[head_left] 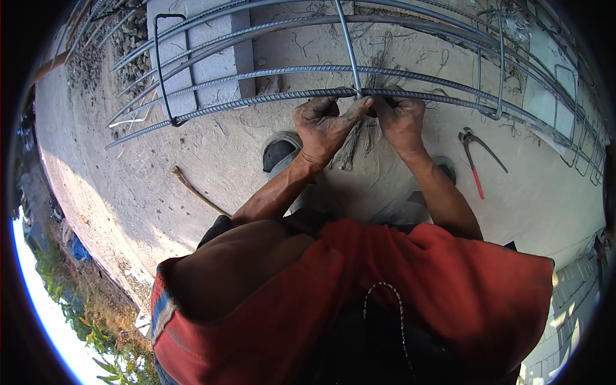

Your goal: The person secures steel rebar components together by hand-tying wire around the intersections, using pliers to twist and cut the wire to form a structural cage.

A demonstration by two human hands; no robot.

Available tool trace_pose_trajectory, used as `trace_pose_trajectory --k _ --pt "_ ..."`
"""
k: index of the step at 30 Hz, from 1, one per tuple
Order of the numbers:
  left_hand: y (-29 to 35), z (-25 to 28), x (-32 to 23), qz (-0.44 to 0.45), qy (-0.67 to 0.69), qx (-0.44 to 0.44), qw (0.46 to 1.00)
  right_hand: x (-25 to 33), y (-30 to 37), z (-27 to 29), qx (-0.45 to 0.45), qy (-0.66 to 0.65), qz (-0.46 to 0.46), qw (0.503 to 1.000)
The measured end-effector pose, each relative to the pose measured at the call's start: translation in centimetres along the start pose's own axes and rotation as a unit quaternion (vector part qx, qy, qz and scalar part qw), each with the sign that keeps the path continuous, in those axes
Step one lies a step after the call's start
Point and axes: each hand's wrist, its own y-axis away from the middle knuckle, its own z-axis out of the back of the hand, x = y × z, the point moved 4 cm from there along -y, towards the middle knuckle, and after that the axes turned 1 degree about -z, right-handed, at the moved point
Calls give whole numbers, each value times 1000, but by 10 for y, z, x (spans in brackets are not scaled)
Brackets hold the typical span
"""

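Both my hands meet at a crossing in a steel rebar cage, where an upright stirrup bar (347,45) touches the nearest ribbed rebar (256,99). My left hand (321,127) is closed just left of the crossing, its thumb stretched toward the joint and its fingers curled at the bar. On the other side, my right hand (403,125) is closed with thumb and fingers pinched against the joint. Whatever the fingertips pinch is too small to make out. Thin grey tie wires (350,144) show in a loose bundle below and between my hands.
Red-handled pincers (475,160) lie on the concrete floor to the right. A wooden stick (197,191) rests at the left. Behind the cage stands a pale concrete block (221,58), with gravel (131,48) beside it. A dark stirrup (160,70) hangs on the bars at left.
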Motion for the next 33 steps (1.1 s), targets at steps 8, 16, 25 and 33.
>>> trace_pose_trajectory --k 8,16,25,33 --pt "1 -2 -4 -58 -33 -100 993 26 -4 9 -64 292 317 900" --pt "-1 2 -13 -135 -145 -69 978 104 -1 47 73 253 249 932" --pt "-5 2 -11 -203 -135 -34 969 121 -81 4 400 436 161 790" --pt "-8 6 -5 -130 -102 19 986 100 -103 -20 571 519 -90 630"
